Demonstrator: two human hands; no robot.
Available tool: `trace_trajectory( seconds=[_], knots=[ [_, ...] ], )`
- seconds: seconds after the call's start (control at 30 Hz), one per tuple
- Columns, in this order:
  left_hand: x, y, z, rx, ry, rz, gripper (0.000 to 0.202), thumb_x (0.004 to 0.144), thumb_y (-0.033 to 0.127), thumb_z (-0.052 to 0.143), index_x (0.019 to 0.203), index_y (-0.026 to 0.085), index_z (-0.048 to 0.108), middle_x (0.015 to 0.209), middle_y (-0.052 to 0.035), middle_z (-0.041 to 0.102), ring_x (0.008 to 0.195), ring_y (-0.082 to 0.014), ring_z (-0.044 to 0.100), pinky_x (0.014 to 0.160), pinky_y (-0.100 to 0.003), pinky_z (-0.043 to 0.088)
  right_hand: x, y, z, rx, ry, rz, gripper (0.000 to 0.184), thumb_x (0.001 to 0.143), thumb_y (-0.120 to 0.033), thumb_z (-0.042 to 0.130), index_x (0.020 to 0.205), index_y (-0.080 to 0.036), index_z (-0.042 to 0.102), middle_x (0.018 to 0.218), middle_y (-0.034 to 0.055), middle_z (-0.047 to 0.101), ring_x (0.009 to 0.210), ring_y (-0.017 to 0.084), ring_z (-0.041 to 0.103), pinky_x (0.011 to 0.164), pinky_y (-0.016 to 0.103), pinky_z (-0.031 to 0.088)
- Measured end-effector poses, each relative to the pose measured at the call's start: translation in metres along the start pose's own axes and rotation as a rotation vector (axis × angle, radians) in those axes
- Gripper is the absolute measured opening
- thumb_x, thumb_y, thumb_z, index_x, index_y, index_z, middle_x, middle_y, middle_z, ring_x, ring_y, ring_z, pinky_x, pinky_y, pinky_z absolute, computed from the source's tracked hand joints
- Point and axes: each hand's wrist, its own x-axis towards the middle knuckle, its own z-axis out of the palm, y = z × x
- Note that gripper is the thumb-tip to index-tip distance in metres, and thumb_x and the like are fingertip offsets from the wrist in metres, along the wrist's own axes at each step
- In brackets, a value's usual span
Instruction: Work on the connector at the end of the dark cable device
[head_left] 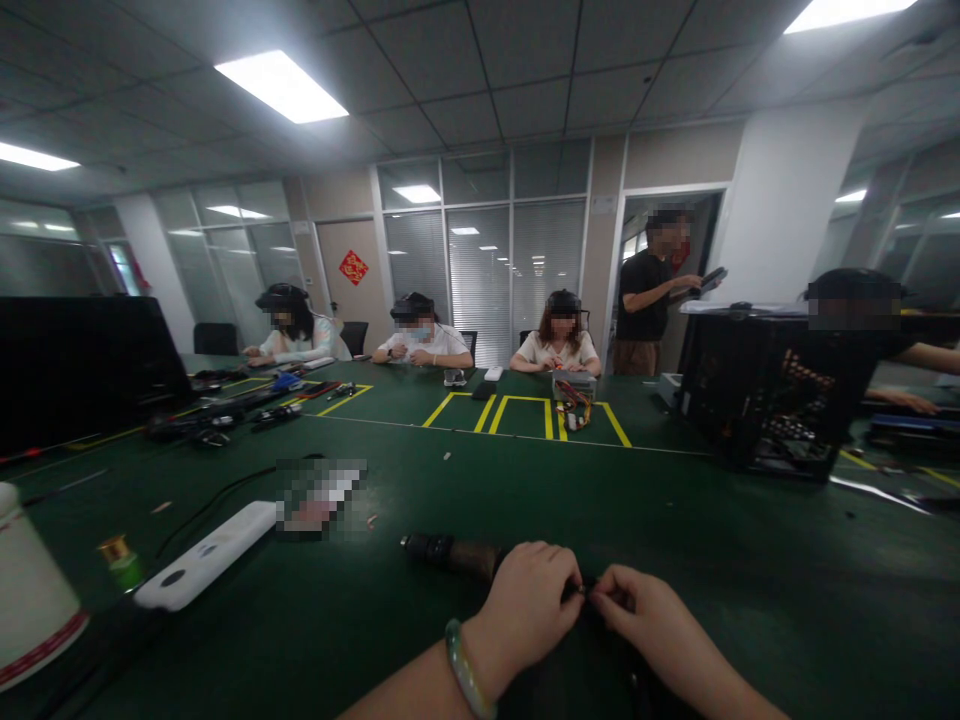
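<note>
My left hand (529,600), with a green bangle on its wrist, is closed over a dark cylindrical tool (450,553) that lies on the green table (480,470) and sticks out to the left. My right hand (645,615) meets it fingertip to fingertip, pinched on a small dark part I cannot make out. Both hands rest low at the table's near edge.
A white power strip (206,568), a small gold spool (116,550) and a white container (30,590) lie at my left. A black computer case (765,395) stands at the right. Several people sit or stand across the table, by yellow-taped squares (525,412) and cables.
</note>
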Motion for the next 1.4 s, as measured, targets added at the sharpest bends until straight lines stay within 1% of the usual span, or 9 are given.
trace_trajectory(
  seconds=[0.17, 0.37, 0.5, 0.57, 0.77, 1.0, 1.1, 1.2, 1.4],
  knots=[
    [-0.0001, -0.0008, 0.0012, 0.021, -0.008, 0.011, 0.011, 0.081, 0.021, 0.064, 0.090, 0.023, 0.058, 0.091, 0.0029, 0.062, 0.090, -0.0177, 0.055, 0.081, -0.032, 0.038, -0.0002, 0.0006, 0.0000, -0.010, 0.018, -0.012, 0.015, 0.085, -0.027, 0.055, 0.076, -0.019, 0.065, 0.069, -0.0010, 0.067, 0.065, 0.016, 0.061, 0.056, 0.022, 0.037],
    [-0.0004, 0.0004, -0.0020, 0.019, -0.024, 0.000, 0.014, 0.082, 0.029, 0.065, 0.092, 0.022, 0.058, 0.092, 0.0009, 0.062, 0.090, -0.0190, 0.055, 0.080, -0.032, 0.039, 0.0010, -0.0022, -0.0014, -0.001, -0.007, -0.002, 0.016, 0.085, -0.028, 0.054, 0.078, -0.019, 0.065, 0.072, -0.0002, 0.068, 0.067, 0.016, 0.062, 0.057, 0.022, 0.038],
    [-0.0001, 0.0007, -0.0012, 0.018, -0.019, 0.035, 0.007, 0.084, 0.022, 0.060, 0.090, 0.021, 0.058, 0.091, -0.0003, 0.063, 0.089, -0.0193, 0.055, 0.081, -0.033, 0.038, 0.0001, -0.0017, -0.0017, 0.000, -0.021, 0.006, 0.016, 0.085, -0.028, 0.054, 0.078, -0.019, 0.065, 0.072, -0.0004, 0.068, 0.067, 0.016, 0.062, 0.057, 0.021, 0.038],
    [-0.0003, 0.0008, -0.0011, 0.023, -0.014, 0.044, 0.007, 0.084, 0.020, 0.059, 0.092, 0.021, 0.058, 0.092, -0.0004, 0.062, 0.089, -0.0193, 0.055, 0.082, -0.033, 0.038, -0.0009, -0.0023, -0.0022, 0.007, -0.022, 0.010, 0.017, 0.086, -0.029, 0.054, 0.078, -0.019, 0.065, 0.072, -0.0003, 0.068, 0.067, 0.016, 0.062, 0.057, 0.021, 0.039],
    [-0.0011, 0.0004, -0.0025, 0.014, -0.011, 0.001, 0.013, 0.083, 0.026, 0.063, 0.093, 0.021, 0.057, 0.092, 0.0000, 0.061, 0.089, -0.0189, 0.054, 0.079, -0.032, 0.039, -0.0018, -0.0051, -0.0046, 0.026, -0.031, 0.009, 0.017, 0.087, -0.029, 0.054, 0.079, -0.020, 0.066, 0.073, -0.0005, 0.068, 0.067, 0.016, 0.062, 0.057, 0.021, 0.039],
    [-0.0013, -0.0007, -0.0027, 0.012, -0.007, 0.065, 0.009, 0.083, 0.018, 0.061, 0.090, 0.022, 0.057, 0.093, 0.0018, 0.062, 0.090, -0.0180, 0.054, 0.081, -0.032, 0.038, -0.0021, -0.0031, -0.0029, 0.026, -0.027, 0.003, 0.016, 0.086, -0.029, 0.055, 0.078, -0.020, 0.066, 0.073, -0.0003, 0.068, 0.066, 0.016, 0.061, 0.056, 0.021, 0.038],
    [-0.0018, -0.0014, -0.0011, -0.007, 0.012, 0.039, 0.012, 0.081, 0.021, 0.064, 0.092, 0.022, 0.057, 0.092, 0.0009, 0.062, 0.088, -0.0187, 0.055, 0.080, -0.032, 0.039, -0.0017, -0.0001, -0.0006, 0.014, -0.001, -0.011, 0.015, 0.085, -0.028, 0.056, 0.077, -0.019, 0.065, 0.069, -0.0009, 0.066, 0.065, 0.015, 0.060, 0.056, 0.021, 0.038],
    [-0.0014, -0.0016, -0.0004, -0.016, 0.024, 0.019, 0.013, 0.081, 0.024, 0.065, 0.091, 0.021, 0.057, 0.091, 0.0005, 0.062, 0.088, -0.0192, 0.055, 0.080, -0.032, 0.039, -0.0003, 0.0018, 0.0003, 0.022, -0.008, -0.014, 0.015, 0.086, -0.028, 0.056, 0.077, -0.019, 0.065, 0.070, -0.0012, 0.066, 0.065, 0.015, 0.060, 0.056, 0.021, 0.037],
    [-0.0001, -0.0005, -0.0028, 0.006, -0.017, 0.073, 0.006, 0.084, 0.019, 0.060, 0.090, 0.022, 0.058, 0.094, 0.0006, 0.062, 0.090, -0.0185, 0.054, 0.082, -0.032, 0.038, 0.0000, -0.0003, -0.0012, 0.028, -0.030, -0.004, 0.015, 0.085, -0.027, 0.055, 0.077, -0.019, 0.065, 0.071, -0.0011, 0.067, 0.065, 0.015, 0.061, 0.056, 0.021, 0.038]
  ],
)
